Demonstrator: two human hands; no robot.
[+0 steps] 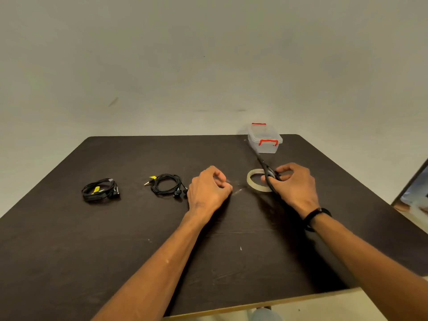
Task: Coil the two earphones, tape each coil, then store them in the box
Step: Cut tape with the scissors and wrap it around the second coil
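Dark table point(69, 251), left fingers point(222, 181) pinching tape, right gripping scissors point(266, 169), plain wall point(208, 66).

1. Table point(92, 239): very dark brown top, pale tan front edge.
2. Two coiled earphones, at 9 o'clock point(101, 190) and nearer the middle point(167, 184): black, each with a yellow tag.
3. Tape roll point(254, 181), toward 2 o'clock: translucent beige.
4. Scissors point(268, 172) over the roll: black.
5. Box point(265, 141), at 1 o'clock: clear plastic, red latches.
6. Wristband point(316, 216) at 4 o'clock: black.
7. Wall point(208, 66): plain grey-beige.
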